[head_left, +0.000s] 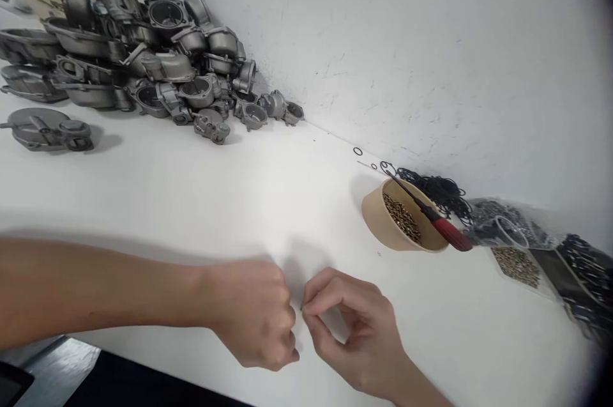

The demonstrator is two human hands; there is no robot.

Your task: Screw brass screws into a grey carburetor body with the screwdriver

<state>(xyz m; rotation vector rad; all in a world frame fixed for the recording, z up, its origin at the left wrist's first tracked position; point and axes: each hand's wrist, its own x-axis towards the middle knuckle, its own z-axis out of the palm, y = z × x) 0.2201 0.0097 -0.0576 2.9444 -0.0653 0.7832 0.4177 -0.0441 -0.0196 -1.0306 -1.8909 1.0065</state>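
Observation:
My left hand is closed in a fist above the white table, its back toward me. Whatever may lie inside its curled fingers is hidden. Close on its right, my right hand makes a pinch with thumb and forefinger. A tiny dark speck shows at those fingertips, too small to name. The two hands are near each other but apart. Beyond my right hand stands a tan paper bowl of small brass-coloured screws. Across its rim rests a screwdriver-like tool with a red and black handle and a thin dark shaft.
Grey metal castings are heaped at the back left against the wall, with one casting lying in front. Black rubber rings, a clear bag of small parts and a tray of small pieces lie at the right.

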